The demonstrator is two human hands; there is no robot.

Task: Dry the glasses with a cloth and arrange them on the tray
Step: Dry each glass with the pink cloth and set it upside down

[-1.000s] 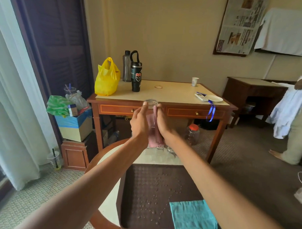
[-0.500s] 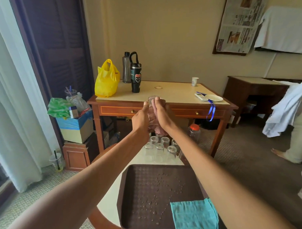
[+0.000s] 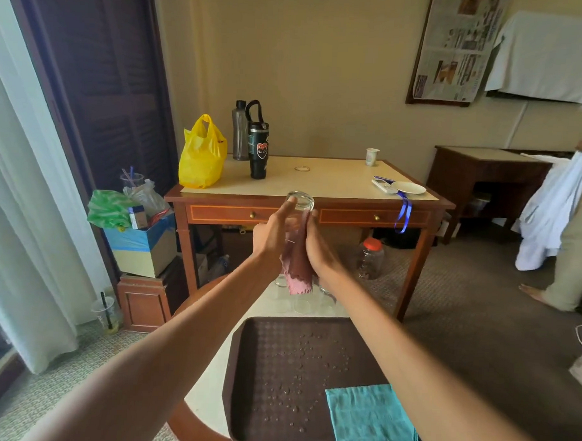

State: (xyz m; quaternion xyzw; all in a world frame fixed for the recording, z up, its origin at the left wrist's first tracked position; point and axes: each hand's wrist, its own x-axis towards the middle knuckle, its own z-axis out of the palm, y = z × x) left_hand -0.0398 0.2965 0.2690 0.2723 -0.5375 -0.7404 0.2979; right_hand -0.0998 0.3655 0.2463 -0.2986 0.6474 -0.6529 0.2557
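Observation:
I hold a clear glass up in front of me, between both hands. My left hand grips its left side. My right hand presses a pink cloth against its right side, and the cloth hangs down below. Several more glasses stand on the round table just past the brown tray, partly hidden by the cloth and my arms. The tray lies near me, dotted with water drops and holding no glasses. A teal cloth covers its near right corner.
Beyond stands a wooden desk with a yellow bag, two bottles, a small cup and a plate. A plastic jar sits on the floor under it. Boxes stand at left. Another person with a white cloth is at right.
The pink cloth, bunched over the top of the glass half a second ago, has slid down its right side, baring the upper end. Both hands stay raised on the glass.

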